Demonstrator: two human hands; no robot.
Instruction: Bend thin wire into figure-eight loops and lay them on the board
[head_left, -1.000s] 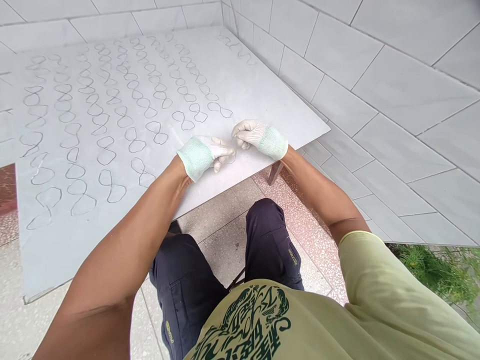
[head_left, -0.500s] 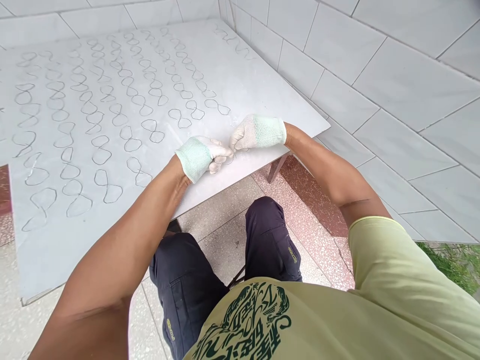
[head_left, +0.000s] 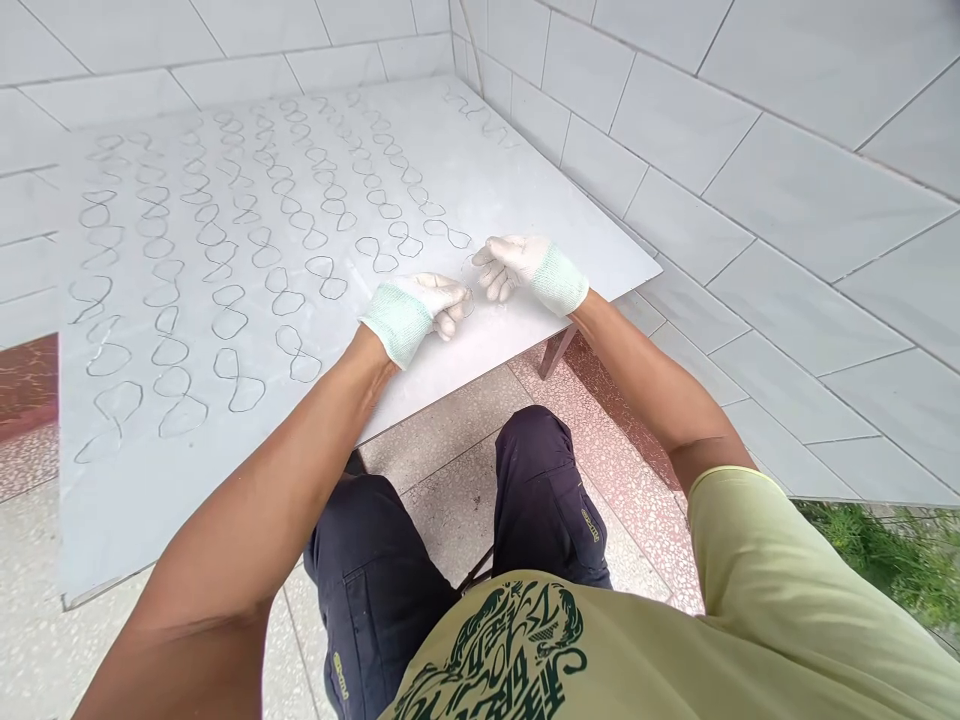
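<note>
My left hand (head_left: pixel 429 305), in a white glove with a pale green cuff, pinches a thin wire loop (head_left: pixel 470 302) over the near edge of the white board (head_left: pixel 450 370). Just right of it, my gloved right hand (head_left: pixel 514 268) has its fingers loosely bent and apart. A faint thin line shows by its fingertips; whether the hand touches it I cannot tell. Thin dark figure-eight loops, apparently wire, lie in rows on the board. The closest are a figure-eight loop (head_left: pixel 448 232) beyond my hands and another figure-eight loop (head_left: pixel 298 354) left of my forearm.
Tiled walls (head_left: pixel 675 130) border the board at the back and right. A table leg (head_left: pixel 556 352) shows below its near edge. My knees (head_left: pixel 536 450) are close to that edge, above a speckled floor (head_left: pixel 442 430). Green plants (head_left: pixel 885 550) grow at the lower right.
My right hand has drawn back from my left and its fingers have opened. My left hand keeps its pinch. The whole view has shifted slightly, with the board lower and further right.
</note>
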